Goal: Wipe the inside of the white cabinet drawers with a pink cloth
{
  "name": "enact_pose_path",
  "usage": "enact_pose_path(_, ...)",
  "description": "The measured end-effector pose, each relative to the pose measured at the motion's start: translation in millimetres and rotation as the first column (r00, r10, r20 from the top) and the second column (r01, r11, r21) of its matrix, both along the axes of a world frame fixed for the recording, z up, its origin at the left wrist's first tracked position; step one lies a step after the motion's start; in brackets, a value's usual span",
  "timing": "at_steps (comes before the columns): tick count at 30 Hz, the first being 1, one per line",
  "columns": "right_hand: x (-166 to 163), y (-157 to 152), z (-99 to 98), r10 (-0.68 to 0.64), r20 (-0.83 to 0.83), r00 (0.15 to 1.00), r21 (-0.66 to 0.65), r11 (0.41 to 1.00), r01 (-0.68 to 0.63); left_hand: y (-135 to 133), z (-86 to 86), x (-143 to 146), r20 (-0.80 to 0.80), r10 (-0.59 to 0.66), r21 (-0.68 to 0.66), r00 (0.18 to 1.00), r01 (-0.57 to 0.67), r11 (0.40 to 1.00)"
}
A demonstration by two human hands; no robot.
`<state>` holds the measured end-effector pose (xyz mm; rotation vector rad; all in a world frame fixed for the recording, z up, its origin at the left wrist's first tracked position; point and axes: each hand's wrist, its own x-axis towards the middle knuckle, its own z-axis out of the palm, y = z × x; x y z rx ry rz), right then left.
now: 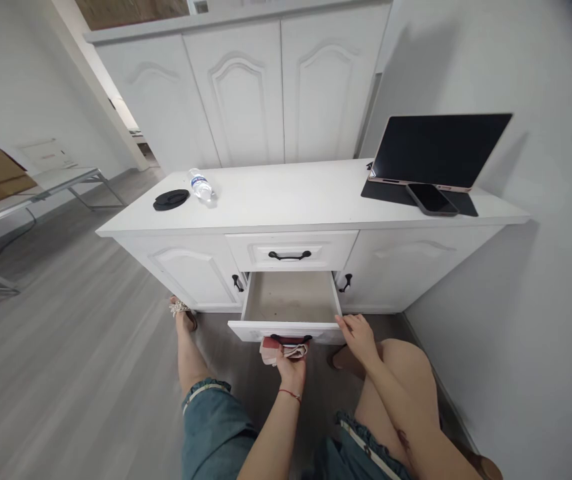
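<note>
Apparently, the left hand [292,373] has its grip closed on a folded pink-and-red cloth [270,351], bunched against the black curved handle [293,341] of the open white drawer [251,330]. The right hand [359,335] has its fingertips at the drawer's right front corner; whether that grip pinches or merely rests, I cannot tell. The cloth might snag if tugged around the handle, and those fingertips could be nipped should the drawer slide shut against the white panelled cabinet [193,270].
</note>
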<state>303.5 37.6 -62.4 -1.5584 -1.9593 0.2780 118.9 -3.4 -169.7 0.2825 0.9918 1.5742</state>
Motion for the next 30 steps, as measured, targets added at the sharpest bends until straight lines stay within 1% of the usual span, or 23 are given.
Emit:
enact_pose_path(3, -0.4, 1.5, 1.9, -0.022, 0.008, 1.000, 0.002, 1.000, 0.022, 2.9, 2.0, 12.0, 0.098, 0.009, -0.021, 0.995, -0.007, 1.000)
enact_pose_path(7, -1.0, 4.3, 4.1, -0.015, 0.024, 1.000, 0.009, 1.000, 0.015, 5.5, 9.0, 26.3, 0.134, -0.034, -0.022, 0.990, 0.037, 0.999)
enact_pose_path(9, -1.4, 5.6, 4.6, -0.013, 0.022, 1.000, 0.006, 1.000, 0.013, 7.3, 14.2, 36.2, 0.084, -0.101, -0.010, 0.991, 0.102, 0.995)
enact_pose_path(11, -1.8, 6.6, 4.6, -0.020, 0.023, 1.000, 0.003, 1.000, 0.020, 10.0, 20.2, 47.3, -0.003, -0.193, 0.007, 0.981, 0.193, 0.981)
enact_pose_path(13, -2.2, 7.3, 4.4, -0.030, 0.027, 0.999, 0.003, 1.000, 0.030, 12.9, 26.2, 57.3, -0.049, -0.246, 0.010, 0.968, 0.247, 0.969)
enact_pose_path(15, -2.6, 8.2, 4.2, -0.040, 0.028, 0.999, 0.008, 0.999, 0.040, 15.1, 31.7, 64.6, -0.001, -0.219, -0.007, 0.976, 0.219, 0.976)
enact_pose_path(18, -3.0, 9.3, 4.3, -0.041, 0.022, 0.999, 0.008, 0.999, 0.041, 16.0, 39.5, 70.6, 0.189, -0.095, -0.069, 0.977, 0.110, 0.992)
enact_pose_path(20, -3.0, 9.8, 4.5, -0.042, 0.017, 0.999, -0.004, 0.999, 0.042, 15.6, 46.0, 72.3, 0.279, -0.048, -0.084, 0.959, 0.074, 0.994)
enact_pose_path(22, -2.7, 10.0, 4.4, -0.053, 0.001, 0.999, -0.024, 0.998, 0.053, 15.2, 55.0, 72.3, 0.314, -0.054, -0.063, 0.948, 0.077, 0.995)
enact_pose_path(25, -2.0, 10.3, 3.2, -0.072, -0.038, 0.997, -0.056, 0.996, 0.070, 15.1, 73.8, 68.4, 0.354, -0.088, -0.034, 0.931, 0.107, 0.994)
enact_pose_path(28, -1.3, 10.9, 0.6, -0.090, -0.068, 0.994, -0.088, 0.993, 0.084, 14.1, 96.5, 59.1, 0.424, -0.099, -0.054, 0.900, 0.134, 0.989)
enact_pose_path(30, -0.9, 11.3, -1.3, -0.105, -0.079, 0.991, -0.112, 0.989, 0.096, 11.6, 111.7, 50.6, 0.468, -0.081, -0.085, 0.880, 0.136, 0.987)
